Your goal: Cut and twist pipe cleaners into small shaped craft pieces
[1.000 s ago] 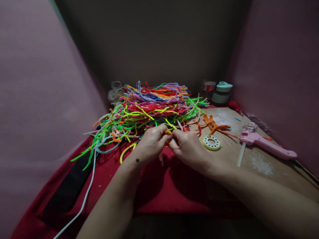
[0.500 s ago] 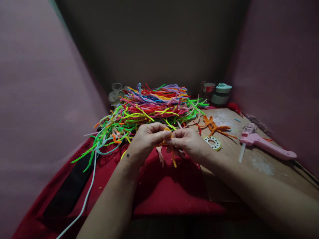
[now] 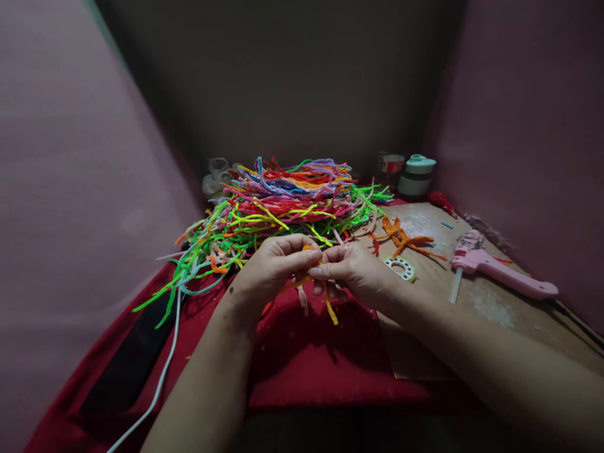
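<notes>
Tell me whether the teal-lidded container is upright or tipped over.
Upright: the container stands near the far edge of the cardboard, its teal lid uppermost.

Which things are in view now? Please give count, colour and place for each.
tablecloth: 1, red, across front
board: 1, brown, right
stem heap: 1, mixed colours, far middle
orange bundle: 1, orange, on board
ring-shaped roll: 1, white and yellow, on board
glue gun: 1, pink, on board
lidded container: 1, mint and dark, far right
labelled jar: 1, red label, left of container
plastic bag: 1, whitish, left of heap
flat object: 1, black, left
cable: 1, white, left
walls: 2, pinkish, left and right
backdrop: 1, dark, behind
held stems: count unclear, orange, between fingers
left hand: 1, centre, pinching stems
right hand: 1, centre, pinching stems
</notes>
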Demonstrator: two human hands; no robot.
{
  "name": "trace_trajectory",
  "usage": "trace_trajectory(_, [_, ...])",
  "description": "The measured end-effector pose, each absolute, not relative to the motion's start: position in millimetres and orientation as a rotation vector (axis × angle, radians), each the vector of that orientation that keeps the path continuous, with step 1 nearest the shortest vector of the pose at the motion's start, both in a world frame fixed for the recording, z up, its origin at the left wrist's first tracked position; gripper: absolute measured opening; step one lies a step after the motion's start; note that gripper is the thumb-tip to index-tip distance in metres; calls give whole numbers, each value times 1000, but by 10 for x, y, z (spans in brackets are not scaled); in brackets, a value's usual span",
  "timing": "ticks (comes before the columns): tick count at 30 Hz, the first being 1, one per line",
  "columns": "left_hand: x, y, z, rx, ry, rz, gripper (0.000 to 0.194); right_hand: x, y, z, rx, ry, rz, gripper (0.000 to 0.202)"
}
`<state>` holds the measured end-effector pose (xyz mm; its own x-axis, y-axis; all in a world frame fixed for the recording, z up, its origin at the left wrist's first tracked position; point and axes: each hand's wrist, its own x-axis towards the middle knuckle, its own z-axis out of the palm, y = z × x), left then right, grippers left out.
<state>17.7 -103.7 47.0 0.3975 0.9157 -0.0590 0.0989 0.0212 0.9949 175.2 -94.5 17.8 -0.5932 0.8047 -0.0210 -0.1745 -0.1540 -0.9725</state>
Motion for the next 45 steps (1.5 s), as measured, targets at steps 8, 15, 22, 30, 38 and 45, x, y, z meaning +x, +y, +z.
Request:
trace_trajectory(8, [175, -1039, 520, 1882, 1260, 757, 17, 1715, -983, 209, -866, -1461, 1771, 21])
trace_trajectory(15, [209, -1029, 502, 1852, 1321, 881, 15, 1714, -989, 212, -898, -1428, 1712, 14])
trace_trajectory(22, [268, -1034, 447, 1958, 1506, 1080, 13, 1696, -983, 215, -934, -1434, 1644, 18])
trace_trajectory(30, [243, -1001, 434, 1682, 1377, 1024, 19, 1695, -971, 178, -923, -1423, 1696, 20])
trace_trajectory(38, [137, -999, 475, 1456, 1016, 849, 21, 1715, -934, 137, -770, -1394, 1844, 20])
trace_trajectory(45, [133, -1014, 520, 1608, 1149, 755, 20, 1712, -938, 115, -745, -1395, 1876, 22])
